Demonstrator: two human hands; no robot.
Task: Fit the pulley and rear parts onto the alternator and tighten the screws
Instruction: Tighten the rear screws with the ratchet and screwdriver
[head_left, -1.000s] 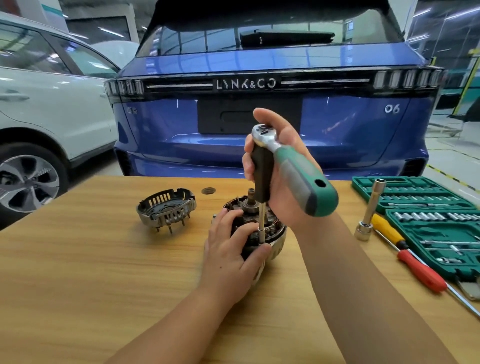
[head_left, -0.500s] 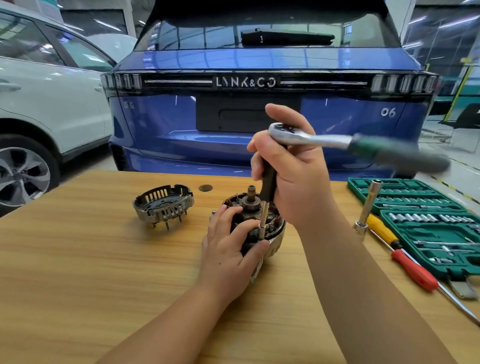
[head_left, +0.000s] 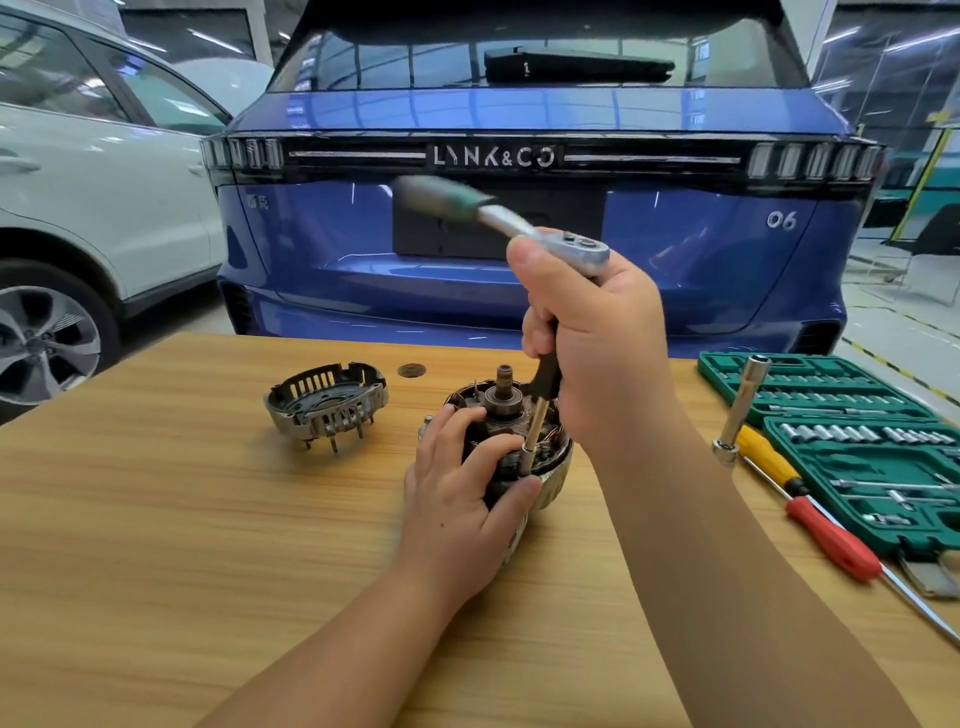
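the alternator sits upright on the wooden table, just in front of you and a little right of centre, and you should treat it as a dense, heavy, rigid lump: it probably won't slide easily, but its rounded metal shell is smooth and likely to twist under torque, so hold it by the outer casing and keep your fingers off the copper windings, which look easy to nick. your left hand does just that, fingers curled over the top edge and thumb pressed against the near side of the shell. your right hand is wrapped tight round the black extension below the head of the ratchet, whose green handle is blurred, pointing away to the left; the thin socket shaft drops onto a screw near the rim. the body shows a bare shaft and bearing on top, brown coils around it and a bright silver bowl beneath. the slotted rear housing lies apart to the left, not yet fitted. a green socket case rests at right.
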